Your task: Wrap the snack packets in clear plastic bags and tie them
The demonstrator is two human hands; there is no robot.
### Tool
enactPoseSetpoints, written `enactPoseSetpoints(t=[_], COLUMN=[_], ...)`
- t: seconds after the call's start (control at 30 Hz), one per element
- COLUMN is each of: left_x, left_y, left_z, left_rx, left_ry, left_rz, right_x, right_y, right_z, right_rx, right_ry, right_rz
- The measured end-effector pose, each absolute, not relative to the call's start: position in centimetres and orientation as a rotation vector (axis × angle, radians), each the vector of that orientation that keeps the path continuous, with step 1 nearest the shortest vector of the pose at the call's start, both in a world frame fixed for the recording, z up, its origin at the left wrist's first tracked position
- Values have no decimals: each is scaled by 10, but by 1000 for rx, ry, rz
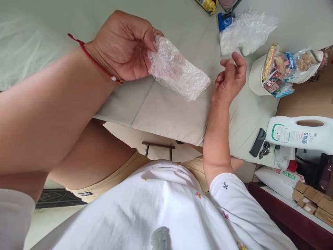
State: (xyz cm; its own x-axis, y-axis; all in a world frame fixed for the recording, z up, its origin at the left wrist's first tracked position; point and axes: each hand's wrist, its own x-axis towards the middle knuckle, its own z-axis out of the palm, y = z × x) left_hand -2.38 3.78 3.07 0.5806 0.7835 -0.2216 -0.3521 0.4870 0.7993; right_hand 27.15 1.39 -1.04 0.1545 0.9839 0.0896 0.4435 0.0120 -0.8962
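Observation:
My left hand point(127, 45) is closed on one end of a bubble-wrap packet point(179, 71), its thumb pressed on top. The packet is a flat, crinkled, see-through bundle with a pinkish tint showing inside; its contents cannot be made out. Its free end slants down toward my right hand point(230, 74), which is just beyond it and apart from it. The fingers of that hand are loosely bent and spread, with nothing visible between them. Above my right hand, crumpled clear plastic wrapping point(247, 33) lies on the grey-green cloth-covered surface point(171, 114).
A white tub point(256, 78) of wrapped snacks stands at the right, with a blue packet point(225, 21) and a yellow packet point(208, 5) at the top. Further down are a white detergent bottle point(288, 133), a black case point(258, 142), keys point(264, 150) and small cardboard boxes point(312, 198).

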Motion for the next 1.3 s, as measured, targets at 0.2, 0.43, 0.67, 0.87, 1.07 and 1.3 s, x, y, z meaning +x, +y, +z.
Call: enactPoseSetpoints(t=[0.2,0.43,0.67,0.87,1.07,1.3], left_x=[-16,-8,-7,-6,-6,-7], left_y=[30,31,31,31,31,32], left_z=[38,17,4,4,1,4], left_rx=[758,775,831,887,985,967], left_ry=[685,561,675,715,670,662], left_rz=[729,722,756,758,719,727], right_x=[224,206,202,200,198,204], right_y=[-9,-9,-9,-20,-20,-14], right_z=[16,-3,-5,13,7,-3], right_rx=[-1388,-1511,-1486,-1385,-1370,-1244], right_ry=[-1536,-1446,-1399,-1725,-1686,-1261], right_rz=[912,971,771,447,750,1102])
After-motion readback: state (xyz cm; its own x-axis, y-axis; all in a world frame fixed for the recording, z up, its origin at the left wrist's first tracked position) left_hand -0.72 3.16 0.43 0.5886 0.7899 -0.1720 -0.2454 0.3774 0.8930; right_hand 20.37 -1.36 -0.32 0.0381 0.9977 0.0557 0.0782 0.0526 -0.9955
